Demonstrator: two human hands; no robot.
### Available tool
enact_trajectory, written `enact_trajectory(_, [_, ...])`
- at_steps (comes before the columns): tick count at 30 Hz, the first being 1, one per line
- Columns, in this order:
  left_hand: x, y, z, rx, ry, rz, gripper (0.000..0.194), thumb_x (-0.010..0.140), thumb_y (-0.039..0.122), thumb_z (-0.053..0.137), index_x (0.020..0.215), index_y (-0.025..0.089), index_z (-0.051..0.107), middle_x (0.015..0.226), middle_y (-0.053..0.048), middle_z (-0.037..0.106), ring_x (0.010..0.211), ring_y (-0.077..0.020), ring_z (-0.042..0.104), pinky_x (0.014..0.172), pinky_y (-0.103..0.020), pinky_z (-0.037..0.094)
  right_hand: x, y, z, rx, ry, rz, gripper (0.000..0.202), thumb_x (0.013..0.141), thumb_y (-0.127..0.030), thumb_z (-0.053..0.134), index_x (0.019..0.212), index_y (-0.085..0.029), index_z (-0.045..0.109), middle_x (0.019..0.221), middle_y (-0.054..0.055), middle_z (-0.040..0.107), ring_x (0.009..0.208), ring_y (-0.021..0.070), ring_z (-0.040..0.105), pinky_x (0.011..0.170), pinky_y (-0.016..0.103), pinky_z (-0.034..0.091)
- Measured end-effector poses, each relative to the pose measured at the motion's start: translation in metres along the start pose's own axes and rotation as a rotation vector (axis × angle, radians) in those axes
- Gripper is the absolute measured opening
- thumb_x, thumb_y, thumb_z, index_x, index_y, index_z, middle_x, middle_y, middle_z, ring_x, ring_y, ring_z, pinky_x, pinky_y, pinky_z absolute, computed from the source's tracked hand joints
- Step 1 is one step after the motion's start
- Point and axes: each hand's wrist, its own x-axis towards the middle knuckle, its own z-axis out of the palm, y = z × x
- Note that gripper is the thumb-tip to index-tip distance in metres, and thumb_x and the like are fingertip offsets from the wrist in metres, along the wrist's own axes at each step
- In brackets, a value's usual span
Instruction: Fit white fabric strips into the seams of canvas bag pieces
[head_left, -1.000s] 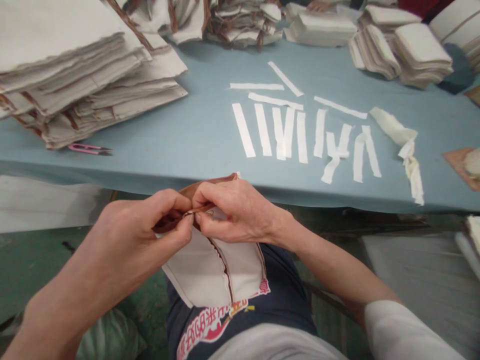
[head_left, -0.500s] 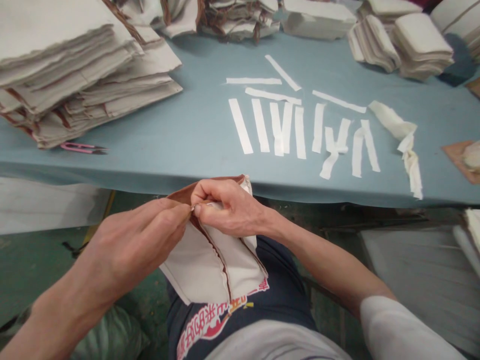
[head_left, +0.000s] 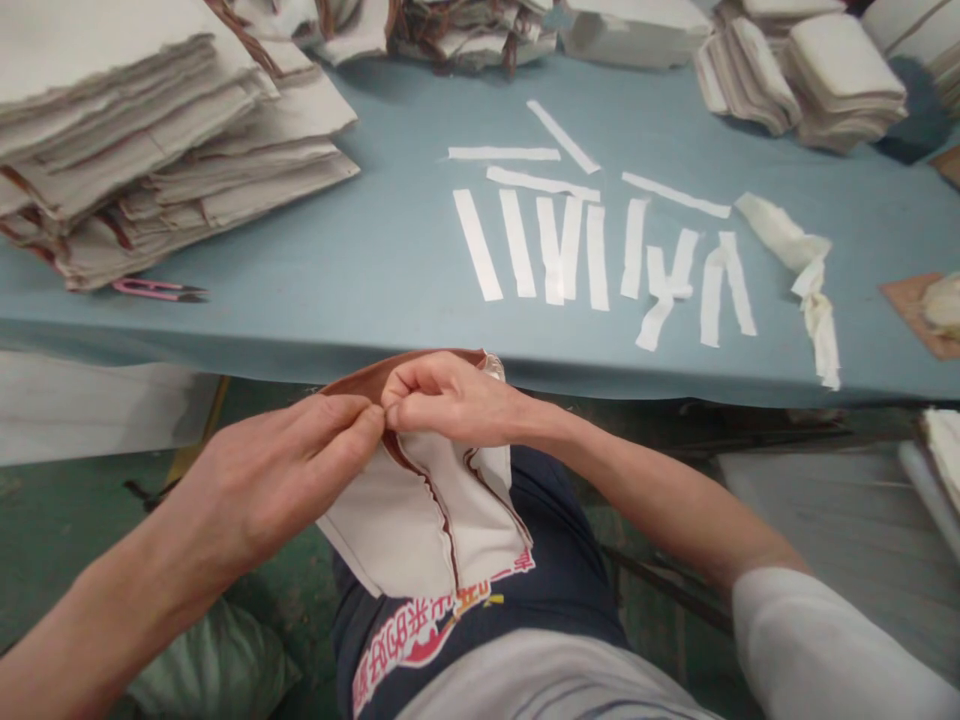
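Note:
A cream fabric piece (head_left: 405, 540) with brown-edged seams and a brown band along its top hangs over my lap, just in front of the table edge. My left hand (head_left: 300, 460) pinches the top of this piece from the left. From the right, my right hand (head_left: 457, 400) grips the same upper edge, fingers curled and thumb pressed down. The fingertips of both hands meet at the brown band, above the middle seam. Whatever small part lies between them is hidden.
On the blue-covered table (head_left: 300, 270) lie several white strips (head_left: 477, 245), a crumpled pale strip (head_left: 787, 240) and pink-handled snips (head_left: 159, 290). A tall stack of cream fabric pieces (head_left: 150, 130) is at left; folded bundles (head_left: 847, 75) line the back.
Both hands stay at the fabric's top edge; their fingertips have closed in, covering the small light bit seen between them before. The view has shifted slightly.

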Motion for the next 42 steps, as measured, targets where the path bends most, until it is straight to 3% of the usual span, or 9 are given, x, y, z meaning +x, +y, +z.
enact_trajectory(5, [0.006,0.019,0.004,-0.027,0.144,-0.339,0.016,0.106,0.012,0.056,0.106,0.024,0.067,0.091,0.005,0.08,0.075,-0.0086,0.075,0.072,-0.017,0.054,-0.01,-0.009,0.005,-0.178,0.071,-0.139,0.007,0.079,-0.026,0.062,0.082,-0.021,0.059,0.076,-0.003,0.063,0.072,0.013,0.055,0.064,0.026,0.039])
enact_trajectory(8, [0.01,0.021,-0.003,-0.113,0.083,-0.444,0.013,0.1,0.021,0.054,0.102,0.024,0.067,0.082,0.004,0.078,0.065,-0.0107,0.073,0.063,-0.021,0.051,-0.016,-0.013,0.008,-0.258,0.129,-0.283,0.007,0.079,-0.026,0.06,0.083,-0.022,0.057,0.08,-0.002,0.068,0.077,0.0145,0.06,0.071,0.028,0.043])
enact_trajectory(12, [0.009,0.014,-0.011,-0.357,0.019,-0.442,0.014,0.099,0.02,0.053,0.1,0.024,0.067,0.081,0.004,0.075,0.064,-0.012,0.071,0.062,-0.022,0.052,-0.019,-0.008,0.011,-0.348,0.179,-0.425,0.005,0.079,-0.024,0.057,0.083,-0.023,0.054,0.074,-0.005,0.064,0.068,0.0125,0.056,0.068,0.028,0.041])
enact_trajectory(16, [0.008,0.006,-0.013,-0.522,-0.064,-0.414,0.021,0.11,0.02,0.048,0.099,0.026,0.064,0.078,0.007,0.068,0.061,-0.01,0.063,0.058,-0.02,0.047,-0.019,-0.002,0.012,-0.409,0.235,-0.552,0.003,0.081,-0.02,0.056,0.083,-0.023,0.056,0.071,-0.007,0.062,0.063,0.0106,0.054,0.067,0.026,0.043])
enact_trajectory(19, [0.006,-0.001,-0.008,-0.394,-0.088,-0.306,0.03,0.118,0.019,0.044,0.094,0.026,0.06,0.077,0.006,0.065,0.062,-0.0116,0.061,0.061,-0.023,0.046,-0.018,0.002,0.011,-0.47,0.277,-0.6,0.004,0.082,-0.019,0.056,0.083,-0.022,0.058,0.069,-0.007,0.062,0.062,0.0099,0.052,0.067,0.026,0.042])
enact_trajectory(23, [-0.005,-0.013,0.005,-0.121,0.036,-0.14,0.034,0.122,0.026,0.046,0.088,0.026,0.054,0.072,0.005,0.06,0.06,-0.0144,0.055,0.06,-0.029,0.041,-0.012,0.012,0.013,-0.449,0.321,-0.634,0.003,0.084,-0.018,0.058,0.083,-0.021,0.059,0.071,-0.006,0.065,0.059,0.0082,0.052,0.062,0.024,0.04])
enact_trajectory(29, [-0.01,-0.014,0.013,-0.153,0.04,-0.159,0.037,0.124,0.034,0.04,0.092,0.025,0.056,0.074,0.003,0.06,0.065,-0.0171,0.056,0.065,-0.031,0.043,-0.01,0.017,0.015,-0.44,0.326,-0.634,0.004,0.087,-0.02,0.06,0.084,-0.022,0.058,0.072,-0.006,0.066,0.058,0.0081,0.051,0.061,0.023,0.04])
enact_trajectory(35, [0.012,-0.002,0.003,-0.342,-0.03,-0.17,0.037,0.124,0.034,0.04,0.088,0.027,0.048,0.074,0.006,0.051,0.063,-0.0169,0.048,0.062,-0.032,0.038,-0.016,0.012,0.009,-0.559,0.287,-0.734,0.01,0.093,-0.019,0.063,0.087,-0.023,0.056,0.072,-0.007,0.063,0.059,0.0075,0.053,0.062,0.023,0.039])
enact_trajectory(42, [0.011,0.003,-0.007,-0.433,-0.114,-0.236,0.036,0.123,0.031,0.043,0.089,0.026,0.053,0.072,0.007,0.051,0.06,-0.0144,0.048,0.06,-0.032,0.035,-0.026,0.003,0.004,-0.572,0.227,-0.703,0.009,0.099,-0.026,0.06,0.091,-0.022,0.058,0.073,-0.006,0.066,0.062,0.0091,0.057,0.063,0.024,0.04])
